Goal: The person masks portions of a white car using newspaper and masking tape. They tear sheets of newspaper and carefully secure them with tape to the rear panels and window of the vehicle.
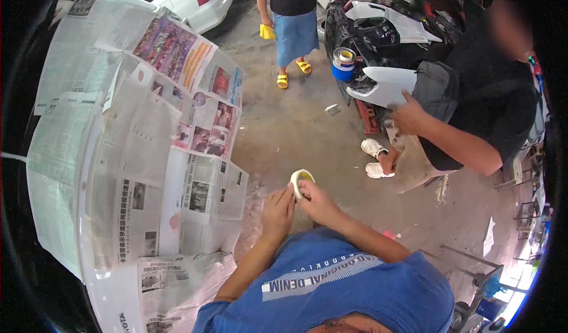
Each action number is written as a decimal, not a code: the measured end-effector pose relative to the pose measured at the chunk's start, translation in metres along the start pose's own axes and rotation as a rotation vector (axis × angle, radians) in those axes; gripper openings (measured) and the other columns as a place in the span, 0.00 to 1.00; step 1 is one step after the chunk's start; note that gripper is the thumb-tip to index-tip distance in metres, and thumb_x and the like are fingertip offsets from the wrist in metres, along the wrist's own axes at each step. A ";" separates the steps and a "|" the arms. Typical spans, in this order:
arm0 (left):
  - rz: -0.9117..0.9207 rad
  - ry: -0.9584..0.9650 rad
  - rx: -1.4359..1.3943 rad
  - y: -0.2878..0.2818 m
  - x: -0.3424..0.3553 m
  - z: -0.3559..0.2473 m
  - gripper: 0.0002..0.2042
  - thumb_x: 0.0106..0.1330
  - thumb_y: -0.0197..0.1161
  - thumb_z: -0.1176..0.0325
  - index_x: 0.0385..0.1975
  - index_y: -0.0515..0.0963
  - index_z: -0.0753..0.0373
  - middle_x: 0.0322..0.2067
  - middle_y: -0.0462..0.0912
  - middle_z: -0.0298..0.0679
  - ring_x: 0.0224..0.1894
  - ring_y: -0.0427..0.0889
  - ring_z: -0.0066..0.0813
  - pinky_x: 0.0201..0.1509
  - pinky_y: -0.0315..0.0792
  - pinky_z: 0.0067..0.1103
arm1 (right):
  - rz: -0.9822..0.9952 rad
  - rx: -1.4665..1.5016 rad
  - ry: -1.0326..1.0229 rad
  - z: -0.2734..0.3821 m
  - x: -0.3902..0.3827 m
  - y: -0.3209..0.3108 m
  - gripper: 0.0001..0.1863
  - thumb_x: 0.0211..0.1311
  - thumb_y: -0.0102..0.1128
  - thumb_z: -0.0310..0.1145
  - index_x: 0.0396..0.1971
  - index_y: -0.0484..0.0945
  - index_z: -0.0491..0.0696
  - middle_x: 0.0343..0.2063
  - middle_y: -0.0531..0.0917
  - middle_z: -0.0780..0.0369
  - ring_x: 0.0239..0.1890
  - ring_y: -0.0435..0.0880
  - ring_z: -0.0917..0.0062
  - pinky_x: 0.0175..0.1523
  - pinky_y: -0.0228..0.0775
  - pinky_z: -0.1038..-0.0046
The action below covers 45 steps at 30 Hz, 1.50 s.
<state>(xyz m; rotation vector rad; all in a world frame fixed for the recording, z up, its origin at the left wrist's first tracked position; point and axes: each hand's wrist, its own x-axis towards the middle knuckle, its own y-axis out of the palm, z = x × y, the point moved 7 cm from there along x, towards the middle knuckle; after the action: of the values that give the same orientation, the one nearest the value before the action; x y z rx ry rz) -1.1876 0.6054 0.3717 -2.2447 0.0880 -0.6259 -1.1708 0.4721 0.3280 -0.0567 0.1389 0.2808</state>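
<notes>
tape roll [301,181]: held before the chest, over the concrete floor [284,126], hole facing sideways | right hand [316,204]: fingers closed on the roll, nearer | left hand [277,212]: fingertips pinching its near edge | car covered with newspaper [148,155]: to the left

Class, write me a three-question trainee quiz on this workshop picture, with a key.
1. True or false: both hands are on the roll of masking tape.
2. What covers the white car panel at the left?
A. newspaper
B. blue cloth
C. nothing
3. Fill in: the person standing at the top wears yellow ____.

Key: 1 true; 2 A, the newspaper; 3 sandals.
</notes>
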 end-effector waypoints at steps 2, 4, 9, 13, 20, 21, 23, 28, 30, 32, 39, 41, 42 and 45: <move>0.010 -0.012 0.008 0.022 0.018 -0.010 0.16 0.68 0.64 0.75 0.55 0.81 0.69 0.45 0.85 0.47 0.48 0.83 0.45 0.51 0.78 0.34 | -0.049 -0.037 -0.006 -0.011 0.012 -0.028 0.22 0.69 0.55 0.24 0.62 0.69 0.37 0.52 0.85 0.51 0.55 0.85 0.70 0.57 0.75 0.69; 0.015 -0.011 0.007 0.043 0.038 -0.017 0.15 0.68 0.64 0.75 0.54 0.81 0.69 0.45 0.86 0.47 0.49 0.84 0.45 0.52 0.78 0.34 | -0.173 -0.071 -0.096 -0.045 0.026 -0.056 0.19 0.70 0.56 0.29 0.58 0.74 0.40 0.47 0.87 0.48 0.52 0.88 0.63 0.54 0.77 0.63; 0.017 -0.106 -0.143 0.084 0.069 -0.009 0.13 0.67 0.66 0.75 0.51 0.83 0.67 0.45 0.86 0.48 0.49 0.85 0.46 0.53 0.79 0.34 | -0.192 -0.082 -0.025 -0.017 0.033 -0.100 0.19 0.69 0.57 0.30 0.57 0.75 0.41 0.45 0.88 0.48 0.49 0.89 0.64 0.52 0.78 0.63; 0.041 -0.137 -0.191 0.107 0.098 0.004 0.12 0.65 0.68 0.75 0.48 0.84 0.66 0.46 0.87 0.48 0.49 0.86 0.46 0.53 0.79 0.34 | -0.140 -0.035 0.032 -0.027 0.059 -0.129 0.20 0.69 0.57 0.29 0.58 0.74 0.41 0.46 0.88 0.48 0.49 0.89 0.63 0.52 0.78 0.64; -0.016 -0.156 -0.328 0.143 0.209 0.027 0.12 0.62 0.72 0.74 0.46 0.85 0.64 0.45 0.87 0.46 0.48 0.86 0.45 0.53 0.79 0.33 | -0.206 0.008 0.019 -0.006 0.130 -0.193 0.23 0.70 0.54 0.25 0.63 0.69 0.38 0.53 0.86 0.50 0.56 0.86 0.69 0.59 0.75 0.66; -0.001 -0.105 -0.313 0.148 0.230 0.030 0.12 0.62 0.72 0.74 0.46 0.85 0.63 0.45 0.87 0.45 0.47 0.86 0.45 0.52 0.79 0.33 | -0.228 -0.004 -0.002 -0.002 0.145 -0.205 0.22 0.70 0.54 0.25 0.63 0.69 0.38 0.53 0.86 0.50 0.56 0.86 0.69 0.59 0.76 0.66; 0.024 -0.018 -0.302 0.163 0.270 0.039 0.12 0.61 0.73 0.74 0.44 0.86 0.63 0.43 0.88 0.44 0.46 0.86 0.44 0.51 0.80 0.32 | -0.277 -0.024 0.048 -0.004 0.175 -0.224 0.23 0.70 0.54 0.26 0.63 0.70 0.39 0.52 0.86 0.48 0.55 0.86 0.65 0.58 0.76 0.64; 0.061 0.071 -0.305 0.205 0.363 0.081 0.09 0.61 0.73 0.73 0.40 0.86 0.62 0.39 0.88 0.40 0.43 0.86 0.42 0.45 0.80 0.31 | -0.364 -0.304 0.126 0.000 0.255 -0.275 0.25 0.65 0.55 0.23 0.63 0.69 0.38 0.51 0.85 0.47 0.56 0.86 0.62 0.60 0.76 0.65; 0.120 -0.052 -0.407 0.215 0.407 0.101 0.07 0.61 0.73 0.73 0.37 0.85 0.62 0.37 0.88 0.40 0.40 0.86 0.41 0.43 0.79 0.31 | -0.365 -0.476 0.085 0.024 0.291 -0.291 0.25 0.64 0.56 0.23 0.62 0.70 0.39 0.50 0.85 0.45 0.54 0.86 0.57 0.59 0.77 0.63; 0.183 -0.105 -0.439 0.226 0.447 0.116 0.06 0.61 0.73 0.73 0.35 0.84 0.62 0.35 0.87 0.40 0.38 0.85 0.41 0.41 0.78 0.31 | -0.398 -0.589 0.026 0.035 0.320 -0.305 0.24 0.66 0.56 0.30 0.63 0.72 0.47 0.45 0.84 0.44 0.48 0.83 0.45 0.52 0.75 0.48; 0.466 0.018 -0.375 0.258 0.544 0.135 0.04 0.64 0.67 0.74 0.35 0.78 0.63 0.33 0.83 0.43 0.35 0.82 0.41 0.39 0.77 0.32 | -0.451 -0.826 -0.140 0.062 0.391 -0.358 0.25 0.61 0.63 0.31 0.60 0.74 0.45 0.49 0.84 0.47 0.53 0.83 0.51 0.57 0.76 0.57; 0.527 -0.029 -0.409 0.268 0.558 0.142 0.05 0.66 0.65 0.74 0.38 0.77 0.64 0.35 0.82 0.45 0.35 0.82 0.41 0.40 0.77 0.32 | -0.400 -0.850 -0.050 0.050 0.408 -0.375 0.25 0.61 0.64 0.32 0.59 0.75 0.45 0.50 0.83 0.47 0.54 0.82 0.49 0.57 0.76 0.56; 0.536 -0.069 -0.448 0.276 0.563 0.148 0.05 0.67 0.65 0.74 0.39 0.77 0.65 0.37 0.82 0.46 0.36 0.83 0.41 0.40 0.77 0.32 | -0.411 -0.745 0.046 0.050 0.415 -0.389 0.26 0.62 0.64 0.34 0.60 0.75 0.45 0.50 0.83 0.46 0.53 0.82 0.48 0.57 0.76 0.55; 0.471 -0.258 -0.609 0.308 0.567 0.183 0.07 0.69 0.63 0.73 0.42 0.76 0.67 0.41 0.81 0.48 0.40 0.83 0.42 0.43 0.78 0.32 | -0.587 -0.604 -0.039 0.061 0.433 -0.443 0.28 0.63 0.65 0.37 0.63 0.75 0.46 0.47 0.85 0.46 0.48 0.85 0.50 0.53 0.76 0.53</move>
<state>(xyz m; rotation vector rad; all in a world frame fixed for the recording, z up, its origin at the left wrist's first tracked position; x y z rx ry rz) -0.5648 0.3731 0.2801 -2.7207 0.7376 -0.0439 -0.6269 0.1693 0.3421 -0.6792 -0.0092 -0.2719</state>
